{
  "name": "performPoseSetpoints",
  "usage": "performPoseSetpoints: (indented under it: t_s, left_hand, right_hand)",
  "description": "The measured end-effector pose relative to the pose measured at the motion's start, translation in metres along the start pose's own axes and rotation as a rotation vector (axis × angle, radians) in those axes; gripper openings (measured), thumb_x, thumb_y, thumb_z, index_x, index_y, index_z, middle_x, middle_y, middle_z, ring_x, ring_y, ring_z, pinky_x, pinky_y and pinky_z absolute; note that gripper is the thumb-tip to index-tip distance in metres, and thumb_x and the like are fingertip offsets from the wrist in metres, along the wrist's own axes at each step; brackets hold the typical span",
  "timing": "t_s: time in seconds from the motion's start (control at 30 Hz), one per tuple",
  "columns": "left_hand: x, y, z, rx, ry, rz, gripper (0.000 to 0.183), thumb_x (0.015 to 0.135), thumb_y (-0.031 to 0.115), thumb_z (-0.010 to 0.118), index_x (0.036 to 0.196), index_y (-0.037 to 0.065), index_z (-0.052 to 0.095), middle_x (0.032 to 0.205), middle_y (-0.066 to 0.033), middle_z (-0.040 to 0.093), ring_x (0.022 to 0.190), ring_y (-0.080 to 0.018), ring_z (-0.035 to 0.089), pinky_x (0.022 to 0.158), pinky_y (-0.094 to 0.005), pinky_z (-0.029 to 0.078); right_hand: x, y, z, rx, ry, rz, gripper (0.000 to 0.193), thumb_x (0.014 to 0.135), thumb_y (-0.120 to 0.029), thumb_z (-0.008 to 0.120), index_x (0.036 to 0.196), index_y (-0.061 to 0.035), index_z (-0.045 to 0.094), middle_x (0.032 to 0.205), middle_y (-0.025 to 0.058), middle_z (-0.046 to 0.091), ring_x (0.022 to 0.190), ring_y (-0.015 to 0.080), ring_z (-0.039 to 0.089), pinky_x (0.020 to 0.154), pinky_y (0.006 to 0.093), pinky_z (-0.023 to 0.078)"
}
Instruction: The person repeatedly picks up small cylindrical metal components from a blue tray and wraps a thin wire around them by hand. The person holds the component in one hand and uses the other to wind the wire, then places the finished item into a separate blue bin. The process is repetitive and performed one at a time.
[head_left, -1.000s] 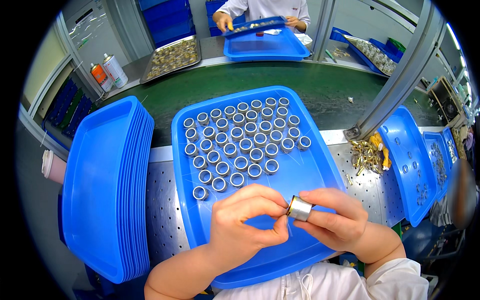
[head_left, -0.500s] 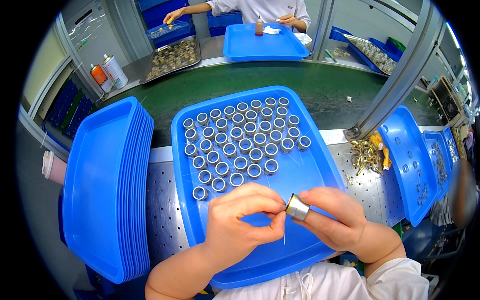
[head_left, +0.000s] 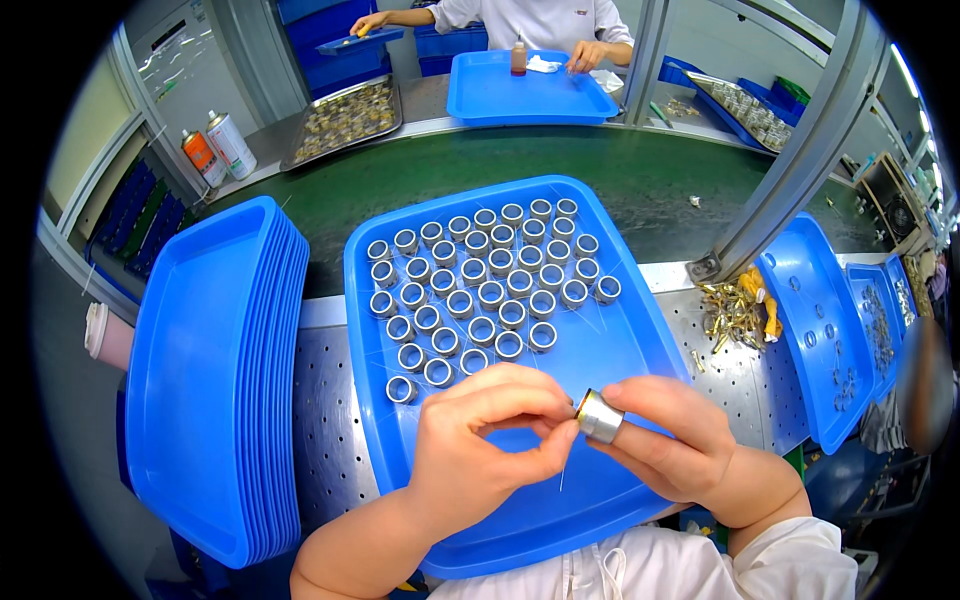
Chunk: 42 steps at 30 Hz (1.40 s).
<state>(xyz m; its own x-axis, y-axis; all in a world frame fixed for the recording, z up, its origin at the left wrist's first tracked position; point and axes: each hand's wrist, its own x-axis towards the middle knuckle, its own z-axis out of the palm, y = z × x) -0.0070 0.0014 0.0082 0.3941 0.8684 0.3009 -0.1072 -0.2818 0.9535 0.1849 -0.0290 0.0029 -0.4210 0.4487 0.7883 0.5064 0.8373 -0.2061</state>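
Note:
My right hand grips a short silver metal sleeve between thumb and fingers. The sleeve is tilted, its dark opening with a yellowish rim turned toward my left hand. The left thumb and forefinger are pinched together right at that rim. From below this pinch hangs a thin pale wire; its upper end is hidden by the fingers. Both hands are over the near part of a blue tray. Several similar metal sleeves stand upright in loose rows, with fine wires sticking out among them.
A tall stack of blue trays stands at the left. Brass-coloured parts lie right of my tray, beside another blue tray and a metal post. Beyond the green belt, a co-worker sits at a blue tray.
My hands have barely moved; the sleeve is tipped slightly differently and the hanging wire now slants. Across the belt, the co-worker's hands have shifted to the right, one reaching down to the tray.

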Motion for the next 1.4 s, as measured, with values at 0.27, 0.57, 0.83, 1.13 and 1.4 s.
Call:
performPoseSetpoints:
  t_s: [0.27,0.57,0.83,1.13,1.4]
  left_hand:
    - [-0.002,-0.001,-0.005,-0.112,-0.081,-0.144,0.009,0.083,-0.002,0.062,0.091,-0.003,0.062,0.096,-0.0089,0.058,0.087,-0.0134,0.059,0.076,-0.0248,0.054]
    - [0.005,0.001,-0.010,-0.731,-0.123,-0.460,0.016,0.090,0.019,0.057,0.085,0.003,0.057,0.089,-0.0064,0.052,0.072,-0.0141,0.049,0.062,-0.0244,0.042]
    - [0.009,-0.003,-0.011,-1.023,-0.249,-0.341,0.021,0.093,0.024,0.053,0.087,0.004,0.055,0.084,-0.0038,0.048,0.071,-0.0122,0.041,0.063,-0.0222,0.037]
    - [0.006,-0.007,-0.011,-1.029,-0.131,-0.362,0.023,0.095,0.024,0.048,0.094,0.004,0.059,0.096,-0.0019,0.048,0.078,-0.0104,0.043,0.069,-0.0219,0.040]
    - [0.004,-0.004,-0.007,-0.785,-0.129,-0.349,0.026,0.089,0.029,0.060,0.091,0.003,0.059,0.094,-0.0042,0.051,0.078,-0.0125,0.044,0.068,-0.0252,0.040]
  right_hand:
    - [0.002,-0.001,-0.001,-0.018,-0.004,0.073,0.028,0.062,-0.002,0.076,0.086,0.0057,0.064,0.096,0.0175,0.062,0.077,0.0278,0.065,0.064,0.0314,0.055]
    - [-0.005,0.004,-0.006,0.669,0.168,0.658,0.013,0.079,0.002,0.067,0.090,0.0024,0.061,0.110,0.0161,0.058,0.092,0.0197,0.061,0.080,0.0308,0.050]
    - [-0.005,0.010,-0.008,1.165,0.290,0.963,0.013,0.092,-0.009,0.053,0.099,0.0005,0.056,0.113,0.0136,0.056,0.097,0.0217,0.060,0.084,0.0341,0.048]
    - [-0.003,0.011,-0.009,1.397,0.318,1.111,0.015,0.095,-0.016,0.049,0.100,-0.0034,0.055,0.107,0.0121,0.059,0.099,0.0258,0.060,0.087,0.0383,0.049]
    - [0.004,0.005,-0.013,1.519,0.329,1.218,0.012,0.092,-0.014,0.051,0.101,-0.0059,0.051,0.102,0.0113,0.058,0.090,0.0215,0.059,0.074,0.0348,0.049]
